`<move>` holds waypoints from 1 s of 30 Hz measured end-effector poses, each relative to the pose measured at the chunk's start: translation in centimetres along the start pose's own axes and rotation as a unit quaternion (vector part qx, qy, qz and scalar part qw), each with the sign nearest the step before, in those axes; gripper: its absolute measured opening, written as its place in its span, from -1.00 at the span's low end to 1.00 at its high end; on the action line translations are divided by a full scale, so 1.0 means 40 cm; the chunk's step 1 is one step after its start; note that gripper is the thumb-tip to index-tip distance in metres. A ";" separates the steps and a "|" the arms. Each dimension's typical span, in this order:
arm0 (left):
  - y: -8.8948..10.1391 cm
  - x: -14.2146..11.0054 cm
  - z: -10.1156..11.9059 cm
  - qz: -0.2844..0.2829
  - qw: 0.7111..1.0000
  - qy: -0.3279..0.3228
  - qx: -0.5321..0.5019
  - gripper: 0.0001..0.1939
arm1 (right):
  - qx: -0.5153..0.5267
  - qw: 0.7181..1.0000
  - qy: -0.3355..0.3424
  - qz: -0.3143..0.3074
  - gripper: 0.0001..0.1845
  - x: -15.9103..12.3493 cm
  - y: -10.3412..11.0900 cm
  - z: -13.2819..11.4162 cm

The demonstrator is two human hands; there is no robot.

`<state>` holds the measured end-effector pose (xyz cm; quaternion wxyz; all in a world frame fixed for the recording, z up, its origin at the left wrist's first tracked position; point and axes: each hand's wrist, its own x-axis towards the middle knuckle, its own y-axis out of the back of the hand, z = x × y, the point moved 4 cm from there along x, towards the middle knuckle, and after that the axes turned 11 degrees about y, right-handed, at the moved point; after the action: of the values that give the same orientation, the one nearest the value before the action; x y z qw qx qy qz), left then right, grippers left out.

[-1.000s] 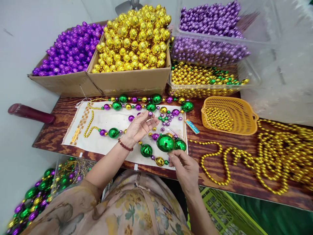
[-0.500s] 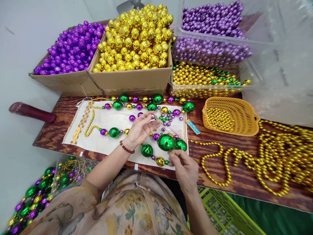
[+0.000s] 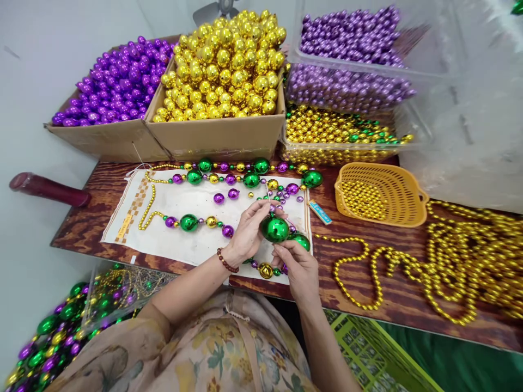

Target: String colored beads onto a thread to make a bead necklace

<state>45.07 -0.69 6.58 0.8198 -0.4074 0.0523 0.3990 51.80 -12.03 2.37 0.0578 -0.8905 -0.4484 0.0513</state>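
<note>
A bead necklace of green, purple and gold beads lies in part on the white cloth [image 3: 200, 198]. Its large shiny green bead [image 3: 274, 228] is lifted between my hands. My left hand [image 3: 248, 231], with a brown bead bracelet [image 3: 226, 261] at the wrist, pinches the strand at that bead's upper left side, where a thin pale needle or thread [image 3: 268, 191] sticks up. Just under the same bead, the fingertips of my right hand [image 3: 300, 267] are closed on the strand. Another large green bead [image 3: 300, 240] sits behind my right fingers. Loose purple beads [image 3: 219, 198] rest farther back on the cloth.
Boxes of purple beads [image 3: 118, 81] and gold beads [image 3: 220, 71] stand at the back, beside clear bins [image 3: 347, 144]. To the right are a yellow basket [image 3: 402, 215], gold bead strands [image 3: 449, 267] and a small blue packet [image 3: 320, 212]. A dark red bottle [image 3: 49, 189] is at left.
My left hand has come down and right, from raised with fingers spread to pinching at the large green bead. My right hand has shifted slightly left and up, still at the strand.
</note>
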 end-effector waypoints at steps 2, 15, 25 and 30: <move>-0.009 0.006 -0.003 0.009 1.000 -0.013 0.011 -0.66 | -0.004 1.000 0.008 0.012 -0.63 0.002 -0.008 0.004; -0.109 0.067 0.148 -0.120 0.899 -0.166 0.386 -0.80 | -0.032 0.985 0.163 0.042 -0.74 0.181 0.048 -0.177; -0.082 0.066 0.178 -0.140 0.835 -0.153 0.510 -0.79 | 0.068 0.967 0.236 0.075 -0.71 0.282 0.034 -0.242; -0.074 0.063 0.201 -0.169 0.818 -0.144 0.531 -0.74 | 0.061 0.977 0.204 -0.015 -0.66 0.244 -0.029 -0.211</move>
<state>46.92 5.50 12.73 0.9617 0.1507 0.0680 0.2187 57.88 -3.96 10.52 0.2029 -0.8704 -0.4361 -0.1047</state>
